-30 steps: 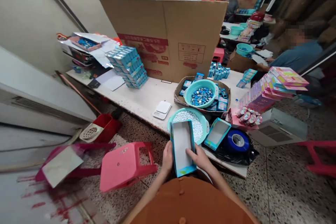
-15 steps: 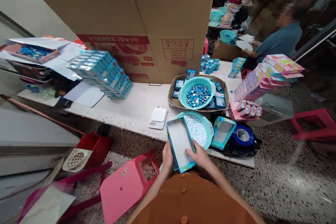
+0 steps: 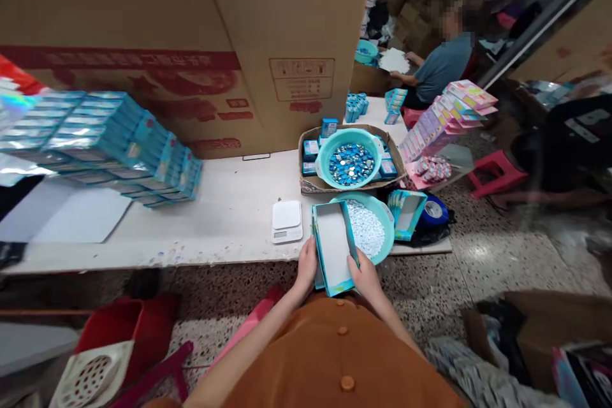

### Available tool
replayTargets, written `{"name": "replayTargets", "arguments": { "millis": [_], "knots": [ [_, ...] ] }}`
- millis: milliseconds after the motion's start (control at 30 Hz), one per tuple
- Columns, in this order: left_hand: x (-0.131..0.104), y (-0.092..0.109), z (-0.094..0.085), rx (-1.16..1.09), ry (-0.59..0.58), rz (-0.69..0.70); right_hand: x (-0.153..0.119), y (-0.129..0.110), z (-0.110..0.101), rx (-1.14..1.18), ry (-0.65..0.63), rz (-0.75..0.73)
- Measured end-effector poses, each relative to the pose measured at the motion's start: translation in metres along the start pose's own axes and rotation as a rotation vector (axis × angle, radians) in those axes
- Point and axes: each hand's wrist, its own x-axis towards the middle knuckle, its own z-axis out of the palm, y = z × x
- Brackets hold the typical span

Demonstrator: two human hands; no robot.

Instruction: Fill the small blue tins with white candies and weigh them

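An open, shallow blue box [image 3: 335, 245] with a pale inside is held between my hands, tilted at the table's front edge. My left hand [image 3: 306, 262] is closed on its left side. On its right side my right hand [image 3: 366, 275] grips the rim, the thumb over the edge. Behind the box, partly covered by it, is a turquoise basin [image 3: 388, 223] of small white pieces. Another turquoise basin [image 3: 322, 162] with blue and silver pieces rests on a carton of small blue boxes. To the left lies a white scale [image 3: 287, 220].
Stacked blue packs [image 3: 129, 146] stand on the table [image 3: 229, 204] at left, before a large carton [image 3: 296, 25]. More open boxes [image 3: 408, 213] and blue tape [image 3: 434, 209] lie at right. A person [image 3: 444, 64] sits beyond. A red bin [image 3: 138, 325] is on the floor.
The head view has shifted, so the table and packs appear larger and more of the right-hand floor shows. Both hands still hold the box in much the same way.
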Motion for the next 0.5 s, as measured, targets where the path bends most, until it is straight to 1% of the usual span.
{"name": "replayTargets", "arguments": {
  "millis": [67,133,233,300,400,467,500],
  "knots": [
    [0.004,0.001,-0.004,0.027,-0.03,-0.012,-0.009,0.002,0.004,0.029,0.097,0.035],
    [0.007,0.001,-0.006,0.041,-0.026,-0.035,-0.018,0.008,0.002,0.076,0.187,0.089],
    [0.012,-0.003,-0.008,0.023,-0.017,-0.081,-0.03,0.029,-0.009,0.193,0.371,0.195],
    [0.014,-0.005,-0.009,0.01,-0.01,-0.113,-0.036,0.052,-0.021,0.287,0.536,0.277],
    [0.012,-0.007,-0.008,-0.001,-0.004,-0.168,-0.04,0.096,-0.043,0.402,0.793,0.366],
    [0.01,-0.007,-0.004,-0.001,0.02,-0.186,-0.038,0.126,-0.06,0.471,0.912,0.395],
    [0.009,-0.006,-0.002,0.001,0.037,-0.181,-0.035,0.139,-0.069,0.497,0.952,0.413]
  ]
}}
